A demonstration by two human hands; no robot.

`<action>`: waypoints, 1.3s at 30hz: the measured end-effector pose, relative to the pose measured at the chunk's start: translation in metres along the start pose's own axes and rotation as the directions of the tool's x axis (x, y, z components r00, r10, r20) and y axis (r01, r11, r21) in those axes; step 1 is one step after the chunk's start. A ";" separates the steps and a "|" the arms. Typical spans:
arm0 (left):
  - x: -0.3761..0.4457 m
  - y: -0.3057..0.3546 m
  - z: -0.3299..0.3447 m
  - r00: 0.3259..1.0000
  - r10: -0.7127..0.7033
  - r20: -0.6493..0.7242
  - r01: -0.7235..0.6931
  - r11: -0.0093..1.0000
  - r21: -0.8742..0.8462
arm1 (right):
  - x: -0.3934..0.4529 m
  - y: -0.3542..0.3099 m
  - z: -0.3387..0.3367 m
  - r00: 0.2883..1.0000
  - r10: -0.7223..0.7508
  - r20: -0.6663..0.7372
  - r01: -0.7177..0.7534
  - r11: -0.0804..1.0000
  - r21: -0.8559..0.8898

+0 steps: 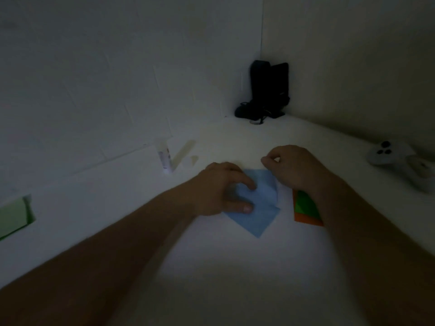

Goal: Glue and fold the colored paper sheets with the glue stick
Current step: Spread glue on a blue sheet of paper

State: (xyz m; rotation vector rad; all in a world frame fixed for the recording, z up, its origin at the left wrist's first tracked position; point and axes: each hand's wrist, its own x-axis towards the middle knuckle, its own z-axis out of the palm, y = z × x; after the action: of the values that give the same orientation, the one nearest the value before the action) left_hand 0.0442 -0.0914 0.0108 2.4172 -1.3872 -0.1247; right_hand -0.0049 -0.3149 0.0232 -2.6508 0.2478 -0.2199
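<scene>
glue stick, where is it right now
In the head view the glue stick stands upright on the white table, left of both hands, beyond the left hand and the blue paper, near the wall.

A white game controller (397, 161) lies near the right edge of the white tabletop (223, 267). In the far corner, where two white walls meet, a dark upright object (268, 88) stands with tangled dark cords at its foot; dim light hides its details.
</scene>
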 end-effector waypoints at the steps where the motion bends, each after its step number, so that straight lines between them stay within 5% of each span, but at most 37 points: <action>1: -0.008 -0.008 -0.006 1.000 -0.010 0.011 0.010 1.000 0.007 | -0.001 -0.001 0.001 1.000 -0.002 0.001 0.002 1.000 -0.010; 5: -0.047 -0.034 -0.027 0.997 -0.031 0.072 0.027 0.998 0.050 | -0.002 -0.007 0.002 0.999 -0.004 -0.037 0.003 0.999 -0.048; 10: -0.090 -0.053 -0.042 0.992 0.118 0.051 -0.116 0.992 -0.048 | -0.010 -0.031 0.016 0.995 -0.083 -0.047 0.085 0.996 0.031; 15: -0.113 -0.068 -0.036 0.987 0.010 -0.163 -0.029 0.993 -0.115 | -0.035 -0.087 0.043 0.952 -0.279 0.128 0.275 0.960 0.050; 24: -0.128 -0.092 -0.045 0.981 -0.139 -0.132 0.106 0.968 -0.229 | -0.026 -0.082 0.039 0.838 -0.402 0.368 0.409 0.910 0.063; 28: -0.126 -0.090 -0.045 0.970 -0.159 -0.182 0.112 0.964 -0.241 | -0.020 -0.093 0.028 0.824 -0.326 0.463 0.396 0.916 -0.059; 35: -0.137 -0.103 -0.056 0.958 -0.204 -0.200 0.138 0.944 -0.301 | 0.018 -0.155 0.065 0.970 -0.240 -0.039 0.243 0.961 0.130; 39: -0.138 -0.105 -0.052 0.974 -0.191 -0.123 0.150 0.947 -0.283 | 0.044 -0.186 0.093 0.994 -0.101 -0.043 0.105 0.990 0.098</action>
State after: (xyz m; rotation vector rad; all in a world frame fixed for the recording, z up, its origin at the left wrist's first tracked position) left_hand 0.0719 0.0872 0.0101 2.2612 -1.0203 -0.1625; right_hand 0.0819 -0.1209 0.0326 -2.5642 0.1092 -0.3086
